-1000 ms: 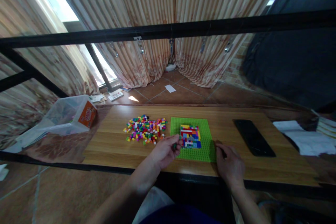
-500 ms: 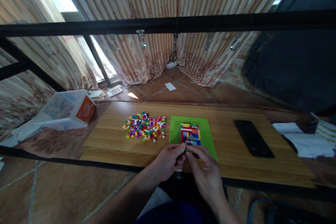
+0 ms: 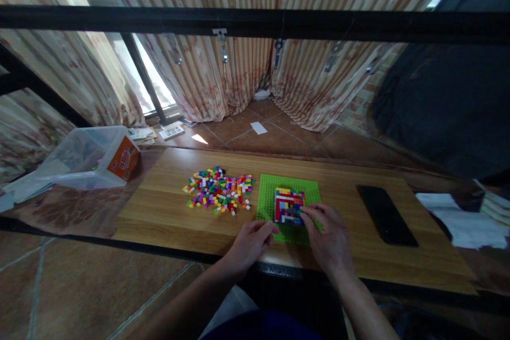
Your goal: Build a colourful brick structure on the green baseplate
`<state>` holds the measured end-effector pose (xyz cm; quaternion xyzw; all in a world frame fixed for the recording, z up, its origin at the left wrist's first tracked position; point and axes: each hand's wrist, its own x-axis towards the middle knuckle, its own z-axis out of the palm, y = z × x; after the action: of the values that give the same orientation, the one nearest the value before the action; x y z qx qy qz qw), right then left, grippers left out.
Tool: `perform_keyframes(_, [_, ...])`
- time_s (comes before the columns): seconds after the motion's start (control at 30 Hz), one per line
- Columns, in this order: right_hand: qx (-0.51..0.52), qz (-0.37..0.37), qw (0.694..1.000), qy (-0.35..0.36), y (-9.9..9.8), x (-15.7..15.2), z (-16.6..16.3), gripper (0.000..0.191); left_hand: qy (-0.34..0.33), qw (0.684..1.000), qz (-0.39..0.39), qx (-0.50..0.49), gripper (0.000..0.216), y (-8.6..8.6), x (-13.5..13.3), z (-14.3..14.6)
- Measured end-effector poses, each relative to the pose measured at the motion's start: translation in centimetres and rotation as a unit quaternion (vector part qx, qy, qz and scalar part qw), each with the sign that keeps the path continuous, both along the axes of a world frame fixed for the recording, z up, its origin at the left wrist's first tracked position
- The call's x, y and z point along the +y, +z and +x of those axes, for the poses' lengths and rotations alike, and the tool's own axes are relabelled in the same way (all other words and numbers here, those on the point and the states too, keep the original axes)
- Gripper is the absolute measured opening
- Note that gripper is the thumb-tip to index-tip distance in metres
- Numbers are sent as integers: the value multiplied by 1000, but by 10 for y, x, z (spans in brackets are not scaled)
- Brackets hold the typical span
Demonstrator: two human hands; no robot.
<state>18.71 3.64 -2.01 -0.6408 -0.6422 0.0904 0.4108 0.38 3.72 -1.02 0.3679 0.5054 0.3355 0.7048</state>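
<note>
A green baseplate (image 3: 266, 196) lies on the wooden table (image 3: 167, 218) with a multicoloured block of small bricks (image 3: 287, 204) built on it. My right hand (image 3: 329, 241) rests on the plate's near right part, fingertips pinched against the block's right edge; any brick in them is hidden. My left hand (image 3: 251, 244) sits at the plate's near left corner, fingers curled, thumb touching the plate edge. A pile of loose coloured bricks (image 3: 217, 191) lies left of the plate.
A black phone (image 3: 386, 215) lies on the table to the right. White cloth or paper (image 3: 458, 218) is at the far right. A clear plastic tub with an orange label (image 3: 90, 156) lies on its side at the left. A black bar (image 3: 255, 21) crosses overhead.
My hands met at the plate's near edge half a second ago. Since then my right hand has moved up to the block's right edge, and my left has stayed by the plate's near left corner.
</note>
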Motion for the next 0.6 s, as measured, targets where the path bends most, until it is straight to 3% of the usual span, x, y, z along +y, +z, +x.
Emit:
perform_keyframes(0.17, [-67, 28, 997, 40, -15, 22, -2, 26, -7, 1000, 3, -6, 34, -8, 1, -15])
perform_keyframes(0.33, [-93, 42, 994, 35, -26, 26, -6, 25, -25, 1000, 0, 11, 29, -11, 3, -14])
perform_keyframes(0.6, [-52, 40, 998, 20, -23, 27, -9, 24, -36, 999, -11, 17, 26, -14, 3, -13])
